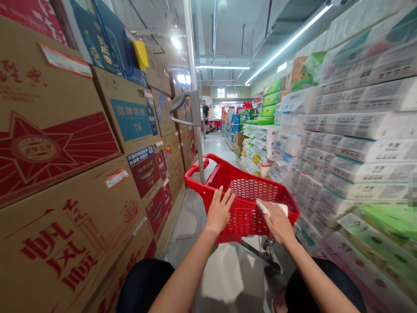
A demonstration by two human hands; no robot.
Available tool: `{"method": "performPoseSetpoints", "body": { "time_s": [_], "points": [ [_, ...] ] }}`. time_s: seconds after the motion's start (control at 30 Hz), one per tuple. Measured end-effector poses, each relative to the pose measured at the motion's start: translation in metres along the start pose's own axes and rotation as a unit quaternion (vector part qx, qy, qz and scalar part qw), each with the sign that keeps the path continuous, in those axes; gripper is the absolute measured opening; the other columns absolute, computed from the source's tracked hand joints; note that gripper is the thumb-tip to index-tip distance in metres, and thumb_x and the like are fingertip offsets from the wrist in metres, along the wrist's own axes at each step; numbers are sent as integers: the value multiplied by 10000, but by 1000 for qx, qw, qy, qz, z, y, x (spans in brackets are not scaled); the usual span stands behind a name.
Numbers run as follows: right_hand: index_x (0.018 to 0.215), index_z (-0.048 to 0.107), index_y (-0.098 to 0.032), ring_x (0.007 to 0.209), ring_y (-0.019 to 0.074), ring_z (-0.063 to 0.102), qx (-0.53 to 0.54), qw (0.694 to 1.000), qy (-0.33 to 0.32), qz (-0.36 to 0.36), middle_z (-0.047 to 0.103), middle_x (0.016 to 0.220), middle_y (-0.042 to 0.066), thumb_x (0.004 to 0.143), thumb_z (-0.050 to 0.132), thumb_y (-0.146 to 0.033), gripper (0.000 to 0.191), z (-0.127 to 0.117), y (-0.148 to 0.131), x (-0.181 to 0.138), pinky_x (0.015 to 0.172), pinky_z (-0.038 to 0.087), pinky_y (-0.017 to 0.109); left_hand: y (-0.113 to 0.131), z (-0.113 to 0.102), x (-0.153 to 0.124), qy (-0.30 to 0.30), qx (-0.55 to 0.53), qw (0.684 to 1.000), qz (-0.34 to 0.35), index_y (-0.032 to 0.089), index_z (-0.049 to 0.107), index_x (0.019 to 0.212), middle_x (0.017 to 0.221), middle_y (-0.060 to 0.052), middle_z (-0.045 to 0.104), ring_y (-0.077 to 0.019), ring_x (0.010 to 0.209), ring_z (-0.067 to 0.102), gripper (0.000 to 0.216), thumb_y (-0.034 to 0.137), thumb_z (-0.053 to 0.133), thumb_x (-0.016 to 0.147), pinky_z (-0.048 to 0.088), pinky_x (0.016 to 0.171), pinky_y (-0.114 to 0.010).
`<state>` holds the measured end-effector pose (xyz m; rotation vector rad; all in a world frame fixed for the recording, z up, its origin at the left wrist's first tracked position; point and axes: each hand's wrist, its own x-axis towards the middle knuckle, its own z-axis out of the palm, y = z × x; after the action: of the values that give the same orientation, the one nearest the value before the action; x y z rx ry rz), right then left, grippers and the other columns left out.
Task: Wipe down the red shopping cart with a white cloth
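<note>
A red plastic shopping basket on wheels [247,191] stands in the aisle in front of me, with a grey pull handle [187,106] raised at its far left. My left hand [219,211] lies flat on the basket's near rim, fingers spread. My right hand [277,219] presses a white cloth [269,208] against the near right rim, fingers closed over it. My knees in dark trousers show at the bottom.
Stacked brown cartons with red print [65,174] wall the left side. Wrapped packs of tissue paper [358,152] are piled on the right. The narrow aisle floor [218,148] runs ahead to a person [205,114] standing far off near more shelves.
</note>
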<state>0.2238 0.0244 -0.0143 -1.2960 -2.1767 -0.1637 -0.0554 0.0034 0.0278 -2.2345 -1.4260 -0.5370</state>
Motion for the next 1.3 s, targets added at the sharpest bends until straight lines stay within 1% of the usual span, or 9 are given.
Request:
{"method": "performPoseSetpoints", "body": {
  "time_s": [0.1, 0.2, 0.33, 0.47, 0.57, 0.7, 0.9, 1.1, 1.3],
  "points": [
    [1469, 463, -261, 1299, 248, 519, -27, 997, 12, 66, 580, 1418, 47, 1003, 258, -336, 514, -8, 45, -26, 1147, 324, 524, -5, -2, -3, 7, 2, 1000, -9, 219, 403, 1501, 1623, -55, 287, -330, 1529, 39, 752, 207, 637, 786, 75, 1253, -543],
    [1456, 477, -254, 1308, 268, 510, -42, 992, 34, 117, 598, 1391, 59, 1003, 255, -354, 514, -8, 63, -44, 1157, 290, 565, -3, -3, -3, 14, -4, 999, -28, 203, 453, 1466, 1602, -72, 328, -354, 1524, 39, 700, 231, 638, 791, 76, 1247, -565],
    [1494, 419, -251, 1344, 261, 480, -22, 994, 56, 93, 540, 1456, 62, 1003, 255, -317, 522, 2, 35, -44, 1171, 276, 570, -1, -6, -3, 21, -19, 998, -48, 203, 503, 1425, 1560, -100, 391, -377, 1519, 47, 661, 315, 662, 793, 73, 1234, -608],
    [1572, 245, -283, 1462, 244, 322, -6, 998, 52, 18, 364, 1588, 28, 997, 275, -258, 576, 6, -7, -36, 1204, 235, 557, -7, -10, -4, 24, -24, 998, -57, 236, 526, 1406, 1522, -92, 439, -376, 1517, 71, 659, 264, 675, 764, 70, 1232, -617],
    [1587, 172, -310, 1494, 227, 250, 0, 999, 19, -36, 300, 1616, 4, 992, 291, -247, 609, -2, -11, -37, 1212, 241, 533, -16, -12, -5, 22, -24, 998, -54, 258, 528, 1406, 1525, -77, 438, -358, 1519, 89, 659, 222, 663, 762, 81, 1237, -606],
    [1577, 204, -337, 1464, 220, 324, 4, 1000, -3, -18, 365, 1587, 2, 1000, 272, -272, 585, -14, 27, -47, 1200, 268, 545, -24, -11, -6, 20, -27, 999, -32, 271, 509, 1427, 1569, -41, 383, -332, 1525, 73, 688, 185, 650, 759, 95, 1247, -578],
    [1433, 506, -237, 1377, 263, 462, 4, 994, 53, 94, 575, 1420, 85, 1015, 272, -338, 490, -5, 72, -60, 1180, 295, 568, -28, -5, -2, 25, -37, 999, -16, 281, 479, 1455, 1618, -15, 297, -334, 1529, 23, 737, 236, 681, 748, 73, 1249, -565],
    [1437, 504, -266, 1345, 265, 492, 39, 994, 88, 58, 584, 1406, 61, 1006, 306, -310, 476, -5, 22, -73, 1191, 293, 552, -41, 5, 9, 15, -36, 997, -60, 287, 439, 1485, 1627, -7, 280, -293, 1531, 91, 610, 407, 554, 898, 70, 1255, -515],
    [1584, 217, -236, 1462, 231, 330, 75, 994, 2, -75, 363, 1586, 40, 944, 350, -202, 654, -12, -45, -84, 1230, 244, 515, 15, 35, 0, -15, -100, 991, -86, 271, 348, 1537, 1649, -70, 204, -338, 1526, 78, 647, 566, 417, 965, 115, 1235, -552]
  ]
}}
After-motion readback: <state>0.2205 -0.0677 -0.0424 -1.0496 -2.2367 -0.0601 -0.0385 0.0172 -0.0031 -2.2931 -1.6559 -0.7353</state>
